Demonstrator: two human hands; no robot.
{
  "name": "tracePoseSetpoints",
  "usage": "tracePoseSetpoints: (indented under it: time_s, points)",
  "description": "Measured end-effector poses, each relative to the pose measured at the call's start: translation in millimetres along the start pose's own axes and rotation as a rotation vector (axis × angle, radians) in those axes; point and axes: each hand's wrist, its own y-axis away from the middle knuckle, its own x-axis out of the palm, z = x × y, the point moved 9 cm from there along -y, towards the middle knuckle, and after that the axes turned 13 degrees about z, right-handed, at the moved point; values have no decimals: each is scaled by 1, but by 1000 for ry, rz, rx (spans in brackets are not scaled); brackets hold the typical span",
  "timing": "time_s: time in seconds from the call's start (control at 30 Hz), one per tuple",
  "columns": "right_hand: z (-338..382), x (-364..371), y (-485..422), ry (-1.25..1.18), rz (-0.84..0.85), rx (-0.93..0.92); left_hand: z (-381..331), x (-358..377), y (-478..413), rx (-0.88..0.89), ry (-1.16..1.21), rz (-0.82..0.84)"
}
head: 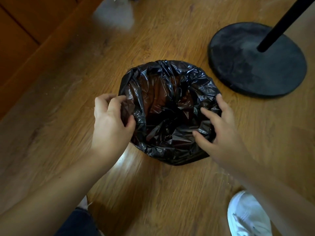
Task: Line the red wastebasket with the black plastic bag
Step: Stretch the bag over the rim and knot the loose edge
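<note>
The black plastic bag (168, 92) is spread over a round wastebasket on the wooden floor, folded over the rim all around, so the basket's outside is hidden; a reddish tint shows through the plastic inside. My left hand (110, 121) is at the left rim, thumb and fingers pinching the bag's edge. At the right rim my right hand (219, 128) lies with fingers spread on the plastic, its thumb inside the opening.
A black round stand base (247, 74) with a slanted pole (281, 26) sits close to the right of the basket. A wooden cabinet (25, 31) runs along the left. A white shoe (247, 217) is at the bottom right, and a pale blurred object (115, 16) lies at the top.
</note>
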Motion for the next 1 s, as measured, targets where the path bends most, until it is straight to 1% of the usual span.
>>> tracePoseSetpoints:
  time_s: [0.1, 0.23, 0.4, 0.53, 0.6, 0.7, 0.73, 0.8, 0.9, 1.0]
  points:
    - [-1, 1, 1, -38, 6, -17, 10, 2, -2, -67, 69, 13]
    - [-10, -4, 2, -51, -7, -16, 23, -1, -2, -136, 162, -10]
    - [-13, -7, 5, -12, -6, -29, 22, 3, -3, -97, 202, 73]
    - [-14, -7, 10, 19, -2, -30, 24, 6, -1, -106, 258, 80]
    - [-11, -8, 12, 98, -18, -15, 28, 13, 0, -136, 312, 99]
    - [7, -13, 14, 275, -88, -11, 32, 23, 1, -168, 377, 126]
    - [16, -10, 14, 306, -80, -37, 32, 24, 2, -169, 378, 119]
    - [34, 2, 15, 312, -3, -119, 34, 25, 4, -169, 407, 103]
    - [48, 23, 14, 249, 141, -198, 37, 29, 7, -185, 575, 107]
    - [50, 32, 13, 224, 187, -198, 43, 34, 8, -222, 741, 112]
